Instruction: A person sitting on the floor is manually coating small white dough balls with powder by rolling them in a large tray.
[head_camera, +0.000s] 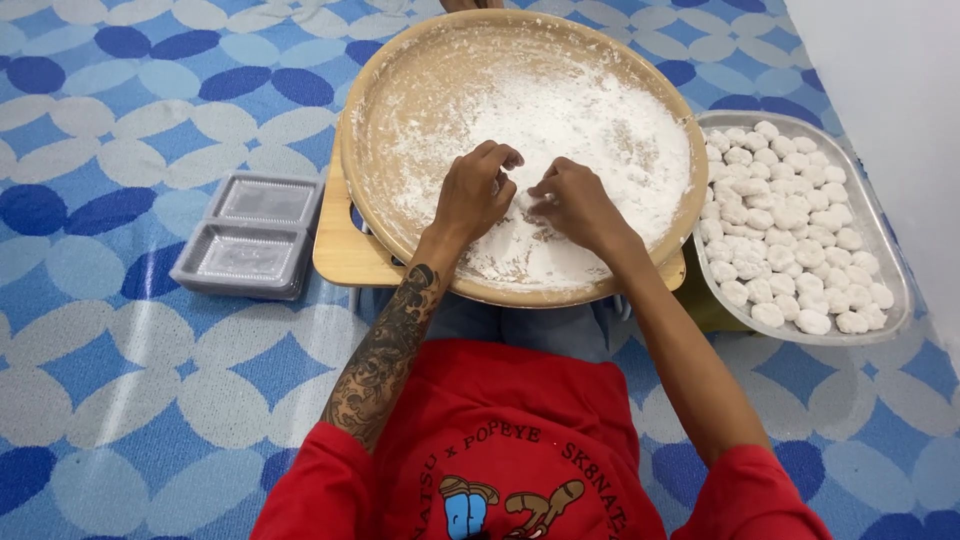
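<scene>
Both hands are working in the middle of a round wooden tray (380, 90) that is dusted with white flour (590, 120). The left hand (475, 190) is sitting curled, fingers bent narrow and tips pressing toward the gap between the two hands. The right hand (575, 200) is mirroring it just beside, fingers pinching in narrow. Between the fingertips a small white dough piece (524, 196) is showing, mostly hidden; both hands appear to be pinching it, but how firmly each is gripping cannot be told.

The round wooden tray is resting on a small wooden table (340, 255), whose corners are sticking out at the tray's near left and near right. Right of the tray, close to its rim, a metal tray (885, 250) is lying on the floor, filled with rows of floured white dough balls (790, 220). Left of the round tray, near the table corner, a stack of clear plastic containers (250, 235) is sitting on the blue and white patterned mat (120, 380). Nearer the camera than the tray, the person's red shirt (500, 450) is filling the lower frame, with a tattooed left forearm reaching up to the tray.
</scene>
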